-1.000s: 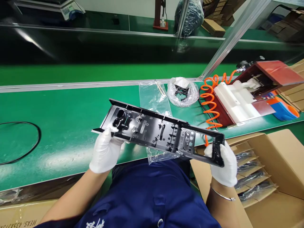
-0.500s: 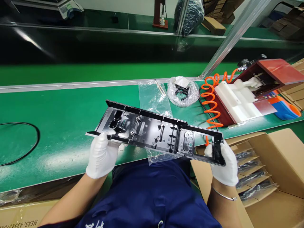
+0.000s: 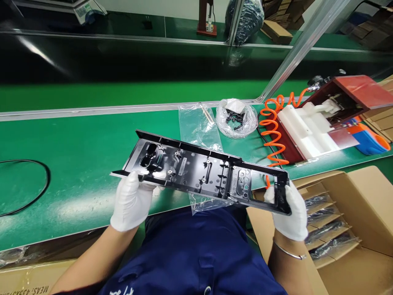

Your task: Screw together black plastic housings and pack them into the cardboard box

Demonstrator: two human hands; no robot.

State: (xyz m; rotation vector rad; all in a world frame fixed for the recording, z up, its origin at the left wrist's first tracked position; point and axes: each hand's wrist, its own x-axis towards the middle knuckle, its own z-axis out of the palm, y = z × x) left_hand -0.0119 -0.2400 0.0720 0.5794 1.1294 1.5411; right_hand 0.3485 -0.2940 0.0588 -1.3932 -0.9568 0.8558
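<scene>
While held up over the near edge of the desk: a long black plastic panel [image 3: 202, 172], ribbed inner side facing up, its left end farther away than its right end.
Left hand [image 3: 131, 200]: in a white glove, fingers closed on the panel's near left corner, thumb on top.
Right hand [image 3: 290, 211]: also in a white glove, clamped on the panel's right end, thumb lying over the frame edge; a thin bracelet sits on the wrist below it.
Panel position: spans between both hands, above the person's blue-clad lap and clear of the desk surface.
Clear bag [image 3: 199, 127]: flat on the green desk [image 3: 76, 139], just beyond and partly beneath the panel, a thin rod lying at its far end.
Bag of small black parts [image 3: 236, 116]: on the desk, right of the clear bag, mouth crumpled open.
Orange coiled hose [image 3: 272, 131]: right of that bag, running to a red fixture with a white block [image 3: 307, 127].
Cardboard box [image 3: 344, 221]: near right, below the desk edge, holding bagged dark pieces in rows.
Black cable loop [image 3: 27, 184]: far left on the desk.
</scene>
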